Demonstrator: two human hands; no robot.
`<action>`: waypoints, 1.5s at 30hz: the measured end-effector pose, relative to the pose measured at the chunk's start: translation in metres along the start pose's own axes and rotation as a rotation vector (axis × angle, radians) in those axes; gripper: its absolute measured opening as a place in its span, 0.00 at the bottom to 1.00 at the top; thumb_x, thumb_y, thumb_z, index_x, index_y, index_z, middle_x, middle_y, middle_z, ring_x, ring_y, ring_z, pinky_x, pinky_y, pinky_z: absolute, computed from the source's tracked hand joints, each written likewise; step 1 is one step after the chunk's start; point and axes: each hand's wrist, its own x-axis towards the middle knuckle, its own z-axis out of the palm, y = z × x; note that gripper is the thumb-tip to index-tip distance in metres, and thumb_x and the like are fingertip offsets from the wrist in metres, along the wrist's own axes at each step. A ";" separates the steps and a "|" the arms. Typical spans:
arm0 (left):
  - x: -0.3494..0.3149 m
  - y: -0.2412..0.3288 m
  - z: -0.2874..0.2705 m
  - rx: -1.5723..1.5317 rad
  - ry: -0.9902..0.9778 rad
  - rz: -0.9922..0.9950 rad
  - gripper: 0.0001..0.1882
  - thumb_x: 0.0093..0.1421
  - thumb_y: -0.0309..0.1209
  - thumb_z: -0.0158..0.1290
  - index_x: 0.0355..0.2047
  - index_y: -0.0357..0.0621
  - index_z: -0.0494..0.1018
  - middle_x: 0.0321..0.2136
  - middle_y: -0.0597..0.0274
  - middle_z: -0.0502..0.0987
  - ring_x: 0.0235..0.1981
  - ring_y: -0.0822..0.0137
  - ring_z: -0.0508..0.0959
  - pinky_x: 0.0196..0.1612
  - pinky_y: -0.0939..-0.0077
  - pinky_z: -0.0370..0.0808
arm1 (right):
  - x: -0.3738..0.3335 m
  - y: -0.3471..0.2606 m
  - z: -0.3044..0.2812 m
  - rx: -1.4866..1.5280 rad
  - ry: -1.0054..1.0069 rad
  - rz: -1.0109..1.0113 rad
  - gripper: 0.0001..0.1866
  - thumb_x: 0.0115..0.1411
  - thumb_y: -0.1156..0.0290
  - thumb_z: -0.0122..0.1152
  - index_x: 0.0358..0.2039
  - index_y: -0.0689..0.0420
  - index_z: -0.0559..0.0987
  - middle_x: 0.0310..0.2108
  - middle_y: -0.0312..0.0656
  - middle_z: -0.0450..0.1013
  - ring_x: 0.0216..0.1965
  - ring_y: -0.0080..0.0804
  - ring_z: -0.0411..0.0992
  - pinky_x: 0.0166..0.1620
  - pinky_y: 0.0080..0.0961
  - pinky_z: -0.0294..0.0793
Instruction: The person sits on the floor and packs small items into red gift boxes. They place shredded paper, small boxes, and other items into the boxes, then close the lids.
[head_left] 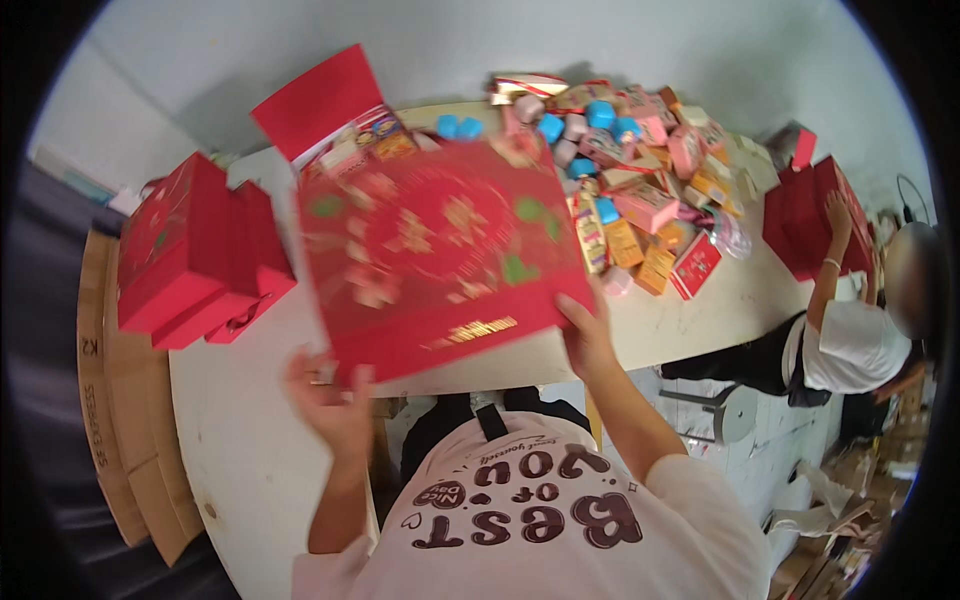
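A large red gift box (450, 255) with a floral lid and gold lettering hangs tilted over the table in front of me, slightly blurred. My right hand (588, 335) grips its lower right edge, thumb on the front and the other fingers hidden behind. Beside the lower left corner is my left hand (335, 405), its fingers apart and curved, a ring on one of them. Whether it touches that corner is hard to make out. Behind the held box stands an open red box (325, 100), lid raised, with small packages (365, 140) inside.
Small packets, cartons and blue pieces (640, 170) lie heaped on the pale table (480, 370). Red boxes (195, 255) stand at left beside cardboard sheets (135, 420). At right, another person (860, 345) touches a red box (800, 225), near a stool (735, 415).
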 end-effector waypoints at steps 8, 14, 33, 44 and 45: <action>-0.074 -0.070 0.102 0.865 -1.117 -0.161 0.39 0.45 0.32 0.60 0.57 0.40 0.57 0.47 0.46 0.64 0.44 0.50 0.70 0.46 0.62 0.71 | -0.064 0.029 -0.204 -0.208 0.204 0.131 0.22 0.47 0.80 0.63 0.43 0.61 0.67 0.44 0.43 0.69 0.47 0.30 0.66 0.53 0.28 0.64; -0.056 -0.074 0.136 1.064 -1.257 0.775 0.36 0.49 0.34 0.52 0.58 0.40 0.55 0.57 0.36 0.53 0.58 0.34 0.54 0.56 0.47 0.59 | -0.019 0.043 -0.251 -0.596 -0.099 0.237 0.26 0.45 0.76 0.67 0.46 0.61 0.70 0.43 0.39 0.70 0.48 0.28 0.66 0.52 0.26 0.63; 0.155 -0.134 0.186 0.504 -0.054 -0.153 0.32 0.40 0.40 0.67 0.40 0.35 0.66 0.37 0.50 0.73 0.39 0.61 0.74 0.41 0.70 0.71 | 0.034 0.013 -0.164 -1.271 -0.058 -0.117 0.28 0.32 0.86 0.68 0.37 0.60 0.69 0.32 0.38 0.68 0.33 0.27 0.66 0.34 0.22 0.70; 0.169 -0.230 0.239 0.478 -0.145 0.087 0.33 0.45 0.31 0.62 0.51 0.35 0.62 0.48 0.43 0.64 0.52 0.49 0.64 0.54 0.65 0.63 | -0.020 0.029 -0.180 -0.910 0.032 -0.504 0.09 0.51 0.73 0.54 0.32 0.64 0.72 0.38 0.55 0.72 0.45 0.46 0.70 0.47 0.37 0.71; 0.166 -0.229 0.243 0.507 -0.189 0.211 0.33 0.47 0.31 0.61 0.53 0.36 0.61 0.52 0.42 0.60 0.55 0.49 0.61 0.55 0.65 0.62 | -0.024 0.025 -0.185 -1.108 -0.035 -0.510 0.11 0.51 0.73 0.54 0.35 0.63 0.73 0.39 0.55 0.71 0.45 0.46 0.70 0.47 0.36 0.71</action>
